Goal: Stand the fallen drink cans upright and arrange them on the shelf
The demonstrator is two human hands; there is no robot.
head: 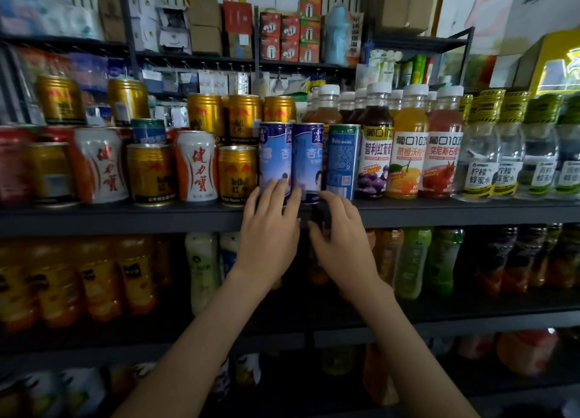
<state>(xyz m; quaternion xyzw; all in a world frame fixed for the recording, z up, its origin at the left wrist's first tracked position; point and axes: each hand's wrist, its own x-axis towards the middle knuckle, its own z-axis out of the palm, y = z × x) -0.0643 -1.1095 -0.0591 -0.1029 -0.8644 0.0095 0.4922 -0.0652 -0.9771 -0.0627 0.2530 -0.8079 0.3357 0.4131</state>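
Two tall blue cans (274,157) (309,158) stand upright side by side at the front of the dark shelf (125,218). A third blue can (342,160) stands just right of them. My left hand (270,226) has straight fingers touching the bottom of the left blue can. My right hand (340,232) hovers at the shelf edge below the middle can, fingers loosely curled, holding nothing. Gold cans (237,176) and white-and-orange cans (196,166) stand upright to the left, some stacked.
Juice bottles (408,154) and clear honey-water bottles (480,163) fill the shelf to the right. More bottles line the lower shelves. Boxes and packets crowd the upper shelf behind.
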